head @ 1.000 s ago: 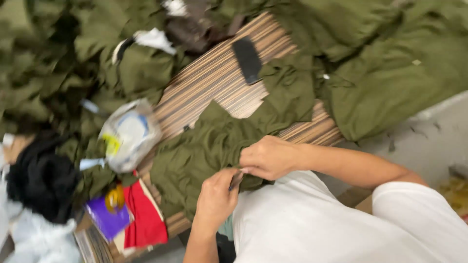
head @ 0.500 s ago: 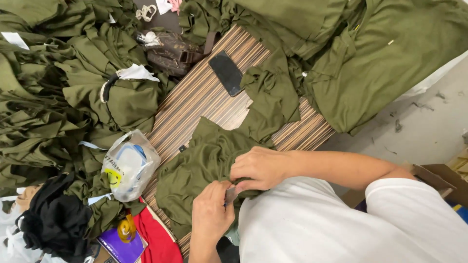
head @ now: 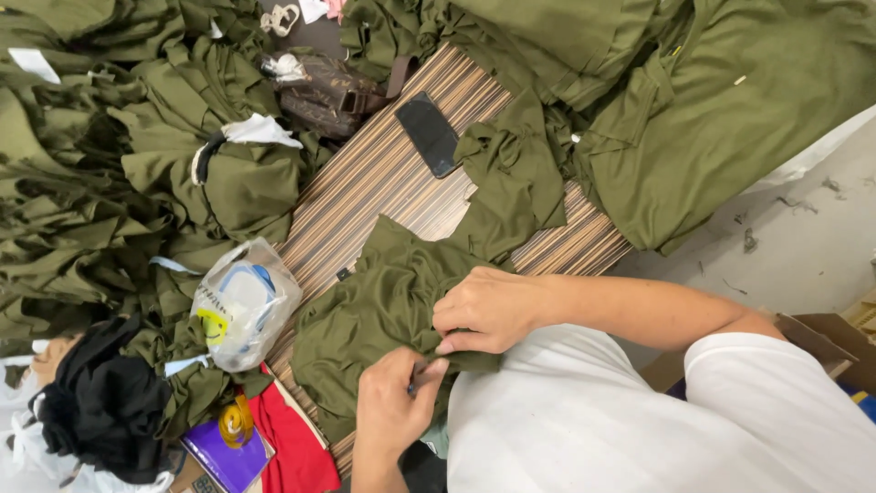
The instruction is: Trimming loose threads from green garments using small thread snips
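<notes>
Pinching an olive-green cotton garment (head: 374, 306) on a striped wooden table (head: 383, 178), the right hand (head: 488, 310) grips fabric while the left hand (head: 392, 411) clasps a small tool.

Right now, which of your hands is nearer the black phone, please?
Right: the right hand grips the olive garment below the phone; the left hand pinches it farther down.
</notes>
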